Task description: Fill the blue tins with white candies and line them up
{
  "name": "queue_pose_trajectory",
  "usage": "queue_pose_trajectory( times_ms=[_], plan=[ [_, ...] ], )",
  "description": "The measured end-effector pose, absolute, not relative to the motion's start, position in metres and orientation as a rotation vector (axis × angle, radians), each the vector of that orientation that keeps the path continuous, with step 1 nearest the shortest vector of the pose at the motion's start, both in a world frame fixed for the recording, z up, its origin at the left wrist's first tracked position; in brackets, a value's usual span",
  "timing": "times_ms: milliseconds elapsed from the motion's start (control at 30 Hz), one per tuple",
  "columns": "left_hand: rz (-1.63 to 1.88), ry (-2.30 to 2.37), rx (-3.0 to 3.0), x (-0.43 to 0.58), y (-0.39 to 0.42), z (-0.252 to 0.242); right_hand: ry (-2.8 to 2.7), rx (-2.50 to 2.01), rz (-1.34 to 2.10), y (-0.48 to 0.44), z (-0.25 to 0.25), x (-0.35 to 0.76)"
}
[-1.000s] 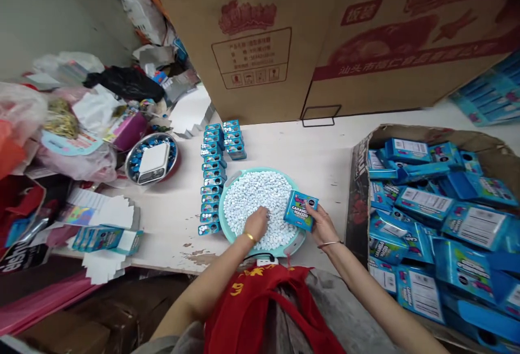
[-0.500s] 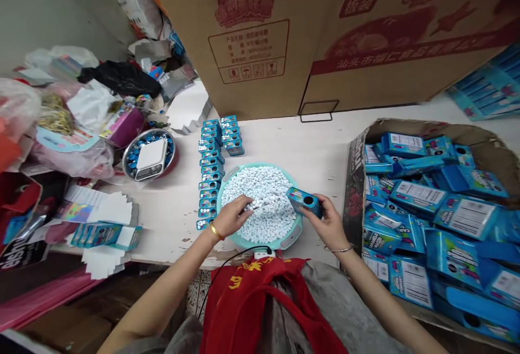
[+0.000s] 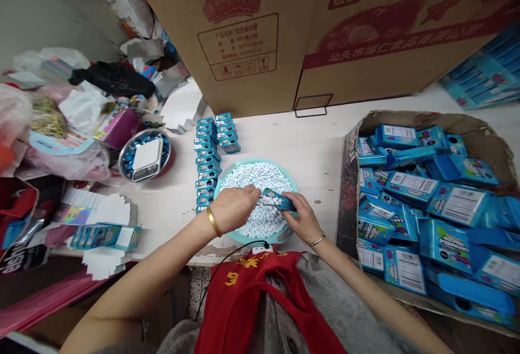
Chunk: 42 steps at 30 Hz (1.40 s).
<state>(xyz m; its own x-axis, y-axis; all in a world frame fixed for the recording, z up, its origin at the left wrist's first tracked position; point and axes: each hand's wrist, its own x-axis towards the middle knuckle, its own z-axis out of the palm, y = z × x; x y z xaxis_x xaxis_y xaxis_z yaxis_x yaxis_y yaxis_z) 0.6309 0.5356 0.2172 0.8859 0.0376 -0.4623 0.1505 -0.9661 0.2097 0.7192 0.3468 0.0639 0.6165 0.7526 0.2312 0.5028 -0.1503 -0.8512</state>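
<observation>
Going left to right: steel bowl (image 3: 121, 162) on the tabletop (image 3: 312, 143), holding small blue packs, with a flat white device (image 3: 146, 159) lying across it (can't tell what it is). Next, two groups of small blue boxes (image 3: 207, 162) stand in rows at the near left of a teal basin (image 3: 264, 242) heaped with pale blue-white candies (image 3: 254, 224). Left hand (image 3: 231, 209), gold bangle at the wrist, is down on the heap, fingers curled in; can't tell if it has hold of any candies. The blue candy box (image 3: 276, 200) sits above the heap's right side, long axis running roughly left-right with a slight downward tilt to the right. Its left end is just beside the left fingertips (image 3: 255, 192), so that hand is nearer that end. Right hand (image 3: 299, 217), silver bangle at the wrist, has the box's right end pinched between its fingers, grip nearly closed. Far right: open carton (image 3: 447, 118) full of blue packets (image 3: 412, 189).
</observation>
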Motion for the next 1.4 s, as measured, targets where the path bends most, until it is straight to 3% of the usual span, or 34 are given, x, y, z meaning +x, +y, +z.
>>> queue_pose_trajectory(
  times_ms=[300,467,567,733,933,1100,1233,1400],
  plan=[
    [-0.601,0.165,2.945,0.623,0.532,0.219,-1.017,-1.809,0.305,0.347,0.056,0.72],
    [-0.489,0.607,3.099,0.593,0.59,0.15,-0.894,-1.849,0.305,0.339,0.059,0.728],
    [-0.544,0.635,3.047,0.586,0.609,0.102,-0.863,-1.868,0.302,0.334,0.062,0.734],
    [-0.523,0.474,2.756,0.605,0.579,0.049,-0.803,-1.887,0.31,0.329,0.066,0.739],
    [-0.517,0.373,2.597,0.611,0.54,0.021,-0.674,-1.912,0.315,0.328,0.071,0.74],
    [-0.345,0.35,2.408,0.586,0.556,0.045,-0.656,-1.902,0.278,0.326,0.073,0.744],
    [-0.195,0.243,2.341,0.576,0.57,0.097,-0.746,-1.947,0.24,0.327,0.067,0.744],
    [-0.272,0.076,2.523,0.593,0.567,0.16,-1.016,-1.929,0.17,0.338,0.064,0.738]
  ],
)
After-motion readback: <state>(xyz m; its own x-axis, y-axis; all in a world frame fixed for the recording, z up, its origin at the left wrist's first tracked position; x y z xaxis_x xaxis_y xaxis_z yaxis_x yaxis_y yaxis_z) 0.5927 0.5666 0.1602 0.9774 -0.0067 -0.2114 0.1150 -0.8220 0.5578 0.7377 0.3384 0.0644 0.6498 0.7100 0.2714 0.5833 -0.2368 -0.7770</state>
